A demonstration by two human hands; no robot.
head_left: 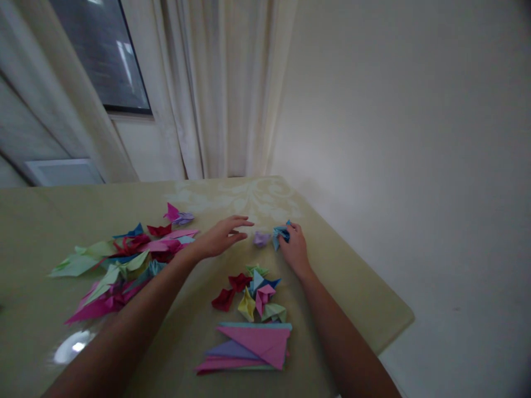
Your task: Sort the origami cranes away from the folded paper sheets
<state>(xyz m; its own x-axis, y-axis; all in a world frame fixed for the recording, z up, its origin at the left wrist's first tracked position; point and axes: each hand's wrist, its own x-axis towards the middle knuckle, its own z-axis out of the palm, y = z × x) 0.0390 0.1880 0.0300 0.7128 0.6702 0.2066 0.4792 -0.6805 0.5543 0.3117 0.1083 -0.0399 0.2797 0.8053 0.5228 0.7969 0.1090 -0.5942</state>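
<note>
Folded blue paper (pixel 280 236) is pinched in my right hand (pixel 295 250) near the right part of the table. Just left of it lies a small purple folded paper piece (pixel 261 239). My left hand (pixel 224 236) hovers to the left of that purple piece, its fingers stretched out and apart with nothing in them. Below both hands sits a cluster of small folded paper pieces (pixel 248 303) in red, yellow, pink, green and blue. Nearest to me is a stack of flat folded paper strips (pixel 265 344), pink, purple and light blue.
A larger heap of colourful origami (pixel 120 260) spreads on the left, partly behind my left forearm. Farther back lie a pink and a purple folded piece (pixel 181 217). The pale table (pixel 357 298) meets a white wall on the right; curtains (pixel 232 94) hang behind.
</note>
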